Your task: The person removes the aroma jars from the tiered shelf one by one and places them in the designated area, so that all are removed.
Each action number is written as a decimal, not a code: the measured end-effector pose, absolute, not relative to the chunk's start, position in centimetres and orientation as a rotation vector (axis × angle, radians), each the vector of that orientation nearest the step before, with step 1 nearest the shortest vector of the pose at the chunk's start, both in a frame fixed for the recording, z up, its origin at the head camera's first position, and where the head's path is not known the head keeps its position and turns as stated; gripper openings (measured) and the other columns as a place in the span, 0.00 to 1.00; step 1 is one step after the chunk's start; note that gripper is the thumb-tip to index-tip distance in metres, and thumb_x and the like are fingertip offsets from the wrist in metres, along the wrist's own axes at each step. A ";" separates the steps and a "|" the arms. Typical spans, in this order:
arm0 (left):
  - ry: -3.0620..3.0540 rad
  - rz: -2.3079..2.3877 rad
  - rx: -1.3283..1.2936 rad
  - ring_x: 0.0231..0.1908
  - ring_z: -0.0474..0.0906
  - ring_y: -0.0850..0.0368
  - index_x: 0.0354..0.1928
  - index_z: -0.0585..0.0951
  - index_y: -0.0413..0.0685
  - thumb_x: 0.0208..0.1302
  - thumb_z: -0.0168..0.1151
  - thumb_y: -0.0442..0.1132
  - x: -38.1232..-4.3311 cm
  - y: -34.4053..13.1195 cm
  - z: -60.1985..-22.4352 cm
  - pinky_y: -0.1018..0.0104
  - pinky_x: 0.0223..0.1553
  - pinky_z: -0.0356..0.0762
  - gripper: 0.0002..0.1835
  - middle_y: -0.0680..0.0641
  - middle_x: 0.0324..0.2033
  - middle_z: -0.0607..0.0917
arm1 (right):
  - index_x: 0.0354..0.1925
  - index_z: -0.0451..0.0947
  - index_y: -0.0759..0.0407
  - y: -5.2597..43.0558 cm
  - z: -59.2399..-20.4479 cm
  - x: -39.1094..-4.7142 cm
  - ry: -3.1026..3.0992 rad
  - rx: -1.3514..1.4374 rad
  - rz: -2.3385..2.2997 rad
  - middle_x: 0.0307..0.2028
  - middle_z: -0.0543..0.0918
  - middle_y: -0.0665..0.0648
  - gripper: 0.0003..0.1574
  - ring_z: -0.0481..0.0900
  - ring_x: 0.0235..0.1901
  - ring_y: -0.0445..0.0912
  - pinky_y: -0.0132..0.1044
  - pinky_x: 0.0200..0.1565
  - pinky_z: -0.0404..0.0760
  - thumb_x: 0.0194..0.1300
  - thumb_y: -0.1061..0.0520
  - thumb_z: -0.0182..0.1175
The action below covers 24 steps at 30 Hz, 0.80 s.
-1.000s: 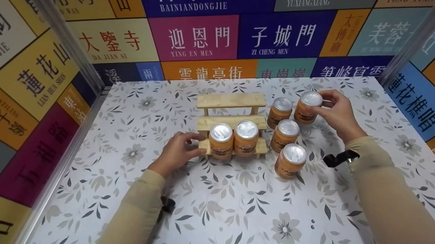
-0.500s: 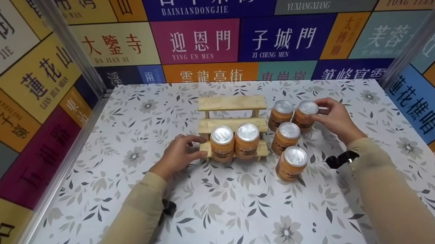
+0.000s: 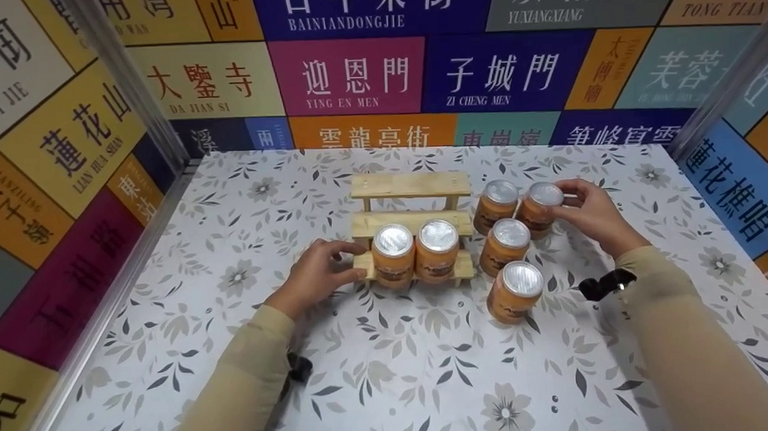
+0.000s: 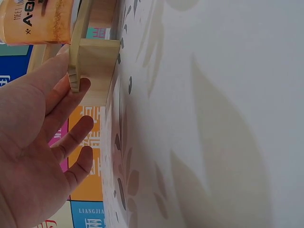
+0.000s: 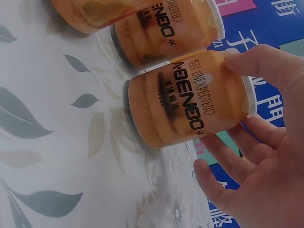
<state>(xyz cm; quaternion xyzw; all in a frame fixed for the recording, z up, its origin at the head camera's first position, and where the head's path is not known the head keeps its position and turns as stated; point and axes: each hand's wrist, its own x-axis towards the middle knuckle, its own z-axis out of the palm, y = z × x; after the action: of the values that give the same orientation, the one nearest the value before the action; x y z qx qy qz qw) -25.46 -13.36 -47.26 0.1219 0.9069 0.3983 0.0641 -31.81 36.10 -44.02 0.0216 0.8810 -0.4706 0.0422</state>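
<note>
Two orange cans with clear-silver lids, a left one (image 3: 394, 254) and a right one (image 3: 437, 251), stand side by side on the lowest step of a three-tier wooden rack (image 3: 410, 185). My left hand (image 3: 319, 270) pinches the left end of that step; in the left wrist view the thumb lies on top of the board (image 4: 74, 61). At the back right, my right hand (image 3: 594, 213) holds an orange can (image 5: 166, 104) near its lid, thumb on one side and fingers on the other. This can stands upright beside another can (image 3: 497, 207).
Two further cans, a middle one (image 3: 504, 248) and a front one (image 3: 514, 293), stand to the right of the rack. The floral tabletop (image 3: 391, 377) is bounded by colourful sign-printed walls (image 3: 352, 77) at the back and sides.
My right hand has brought its can down and slightly left, closer to the neighbouring can. My left hand keeps its place at the rack's end. The head view has shifted slightly.
</note>
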 end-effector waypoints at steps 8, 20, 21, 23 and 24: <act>2.702 1.216 0.349 0.56 0.77 0.50 0.57 0.85 0.65 0.60 0.77 0.49 -25.4 -13.2 -47.5 0.52 0.59 0.76 0.22 0.52 0.53 0.83 | 0.81 0.51 0.56 34.5 -43.1 -29.8 2.808 0.076 -1.530 0.80 0.54 0.64 0.62 0.50 0.79 0.62 0.63 0.75 0.58 0.62 0.44 0.75; 2.703 1.213 0.337 0.56 0.76 0.51 0.57 0.85 0.64 0.60 0.77 0.49 -25.5 -13.4 -47.2 0.52 0.60 0.76 0.23 0.52 0.53 0.82 | 0.74 0.65 0.55 31.3 -41.4 -28.0 3.031 -0.208 -1.447 0.74 0.67 0.58 0.48 0.61 0.75 0.59 0.63 0.72 0.61 0.63 0.45 0.74; 2.703 1.212 0.336 0.56 0.76 0.51 0.57 0.85 0.64 0.60 0.77 0.49 -25.5 -13.4 -47.2 0.52 0.60 0.76 0.23 0.52 0.53 0.82 | 0.73 0.66 0.55 31.1 -41.3 -27.8 3.031 -0.232 -1.451 0.73 0.69 0.58 0.47 0.63 0.74 0.58 0.62 0.71 0.62 0.64 0.45 0.74; 2.701 1.217 0.339 0.56 0.76 0.51 0.57 0.85 0.64 0.60 0.77 0.48 -25.6 -13.4 -47.2 0.52 0.60 0.76 0.22 0.52 0.53 0.82 | 0.72 0.67 0.55 30.5 -40.9 -27.4 3.020 -0.266 -1.474 0.72 0.71 0.58 0.43 0.65 0.73 0.57 0.60 0.70 0.64 0.65 0.47 0.73; 2.697 1.223 0.337 0.56 0.76 0.51 0.57 0.85 0.64 0.60 0.77 0.48 -25.6 -13.4 -47.1 0.52 0.60 0.75 0.22 0.52 0.53 0.82 | 0.72 0.68 0.55 30.2 -40.7 -27.2 3.013 -0.281 -1.482 0.71 0.72 0.58 0.42 0.66 0.72 0.56 0.59 0.69 0.65 0.66 0.47 0.72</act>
<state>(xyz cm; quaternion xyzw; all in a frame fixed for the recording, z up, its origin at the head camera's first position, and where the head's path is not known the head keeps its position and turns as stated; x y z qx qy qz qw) -25.65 -13.35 -47.14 0.1125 0.9019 0.4091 0.0805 -27.19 30.23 -40.66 -0.0830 0.8883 -0.4370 -0.1139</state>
